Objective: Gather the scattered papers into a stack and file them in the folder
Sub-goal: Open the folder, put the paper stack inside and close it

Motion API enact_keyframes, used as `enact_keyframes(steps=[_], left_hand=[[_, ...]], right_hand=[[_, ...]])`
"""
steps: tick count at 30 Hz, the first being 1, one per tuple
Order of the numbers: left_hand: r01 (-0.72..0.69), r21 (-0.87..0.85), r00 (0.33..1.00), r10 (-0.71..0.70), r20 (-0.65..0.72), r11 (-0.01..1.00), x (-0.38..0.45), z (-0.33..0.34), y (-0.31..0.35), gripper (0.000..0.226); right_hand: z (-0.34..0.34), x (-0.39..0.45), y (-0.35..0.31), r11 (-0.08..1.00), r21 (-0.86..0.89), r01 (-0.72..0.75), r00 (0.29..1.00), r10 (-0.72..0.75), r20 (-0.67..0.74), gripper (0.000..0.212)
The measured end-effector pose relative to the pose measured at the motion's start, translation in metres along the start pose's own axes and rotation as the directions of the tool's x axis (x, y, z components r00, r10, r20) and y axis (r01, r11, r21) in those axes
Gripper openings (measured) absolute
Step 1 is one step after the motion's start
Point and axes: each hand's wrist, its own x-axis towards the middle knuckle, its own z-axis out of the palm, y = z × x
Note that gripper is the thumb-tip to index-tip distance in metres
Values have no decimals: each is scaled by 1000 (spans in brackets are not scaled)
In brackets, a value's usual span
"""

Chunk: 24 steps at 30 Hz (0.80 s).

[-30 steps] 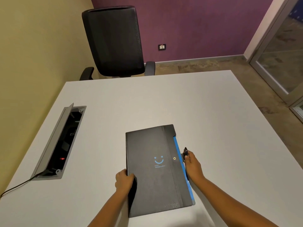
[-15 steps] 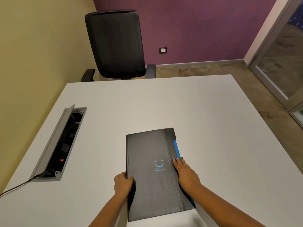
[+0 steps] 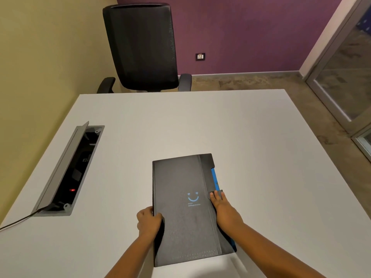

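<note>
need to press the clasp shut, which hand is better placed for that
Right: the right hand already has fingertips on the small black clasp tab of the black smiley folder; the left hand grips the spine edge.

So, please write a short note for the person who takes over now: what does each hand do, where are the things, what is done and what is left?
Left hand: grips the left edge of the folder.
Right hand: fingers straight, pressing the small closure tab on the folder's right edge.
Folder: closed, flat on the white table, near the front edge.
Papers: no loose sheets in view; whether they are inside cannot be seen.
Done: folder appears shut.
Left: probably confirm the tab holds, then let go.
</note>
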Motion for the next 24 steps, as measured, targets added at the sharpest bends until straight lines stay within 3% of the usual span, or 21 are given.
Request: enact_keyframes(steps=[4,6,9,11,14,17,19,21,23,24], left_hand=[[39,83,998,-34,-58,996,-2,3,-1,39],[109,181,993,-98,-68,977,-2,1,-6,32],[198,283,980,-200,-23,938,-3,-1,-18,42],[238,279,968,-249,5,930,-4,0,-16,46],[281,134,956,-289,42,950,-6,0,-4,49],[271,-208,954,-235,185,940,-7,-6,4,43],[195,-287,968,-138,208,938,-7,-18,6,35],[85,-311,990,-44,136,947,-5,-30,6,25],[37,-362,995,-1,99,932,-3,-44,8,23],[30,-384,995,10,102,923,-3,-50,10,23]], right_hand=[[-7,-1,2,993,118,31,999,-35,30,75],[-13,-5,6,955,291,52,999,-55,3,68],[-6,-24,15,803,597,2,977,126,-174,57],[3,-33,15,750,658,-61,956,234,-179,55],[0,-25,5,694,709,-121,943,304,-136,49],[-14,-13,-3,565,797,-212,934,357,-5,59],[-17,-8,-7,536,819,-206,936,352,5,58],[-20,-9,-7,483,849,-216,925,379,19,64],[-24,-15,-10,327,905,-273,933,319,166,61],[-26,-19,-14,189,927,-323,936,206,284,54]])
